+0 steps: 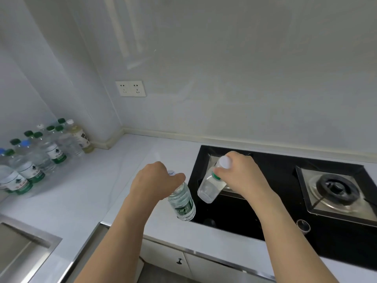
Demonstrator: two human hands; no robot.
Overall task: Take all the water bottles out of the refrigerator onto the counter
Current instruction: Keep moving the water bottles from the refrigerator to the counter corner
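Observation:
My left hand (155,180) grips the neck of a clear water bottle (182,203) with a green label and white cap, tilted over the white counter (114,176) beside the stove's left edge. My right hand (242,174) holds a second clear bottle (211,186) with a white cap near its neck, tilted above the black stove top. Several water bottles (34,156) with green, blue and white caps stand grouped on the counter at the far left against the wall. The refrigerator is out of view.
A black gas stove (275,205) with a burner (336,188) fills the right of the counter. A steel sink (22,250) sits at the lower left. A wall socket (130,88) is on the back wall. Cabinet doors (179,260) lie below.

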